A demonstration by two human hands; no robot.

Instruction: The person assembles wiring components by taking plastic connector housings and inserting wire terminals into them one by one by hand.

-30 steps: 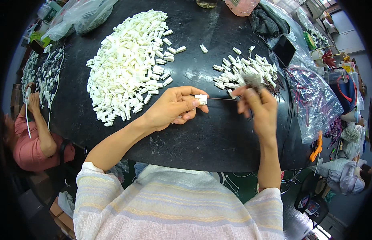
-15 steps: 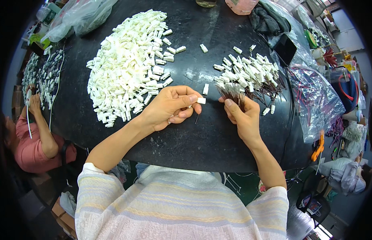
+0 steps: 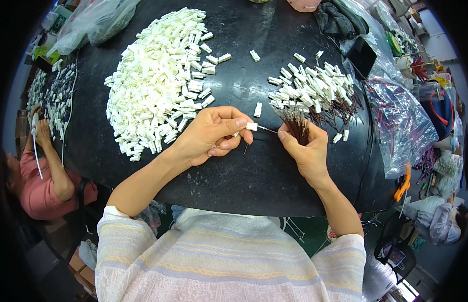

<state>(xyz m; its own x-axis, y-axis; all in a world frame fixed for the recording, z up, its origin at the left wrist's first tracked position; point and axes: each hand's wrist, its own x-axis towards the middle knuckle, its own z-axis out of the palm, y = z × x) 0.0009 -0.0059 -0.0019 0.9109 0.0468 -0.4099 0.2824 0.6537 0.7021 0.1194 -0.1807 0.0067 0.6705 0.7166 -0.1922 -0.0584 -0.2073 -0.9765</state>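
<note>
My left hand (image 3: 216,132) pinches a small white connector housing (image 3: 251,126) between thumb and forefinger, and another white piece shows partly among its fingers. In my right hand (image 3: 307,148) is a bundle of thin dark wires (image 3: 296,126) with metal terminals fanned out at the top. One wire (image 3: 267,129) reaches from the right thumb and fingertip to the housing, its tip at the housing's right end; how far in it sits I cannot tell. A large heap of white housings (image 3: 153,80) lies left of my hands. Right and beyond lies a pile of housings with dark wires attached (image 3: 314,88).
A few loose housings (image 3: 258,109) lie between the two piles on the black table (image 3: 219,186). A phone (image 3: 361,58), a clear plastic bag (image 3: 400,126) and an orange-handled tool (image 3: 403,182) are on the right. At the left, another person (image 3: 48,176) works with similar pieces.
A single wire now stretches from my right hand to the housing in my left. The wire bundle stands more upright. My left hand has barely moved.
</note>
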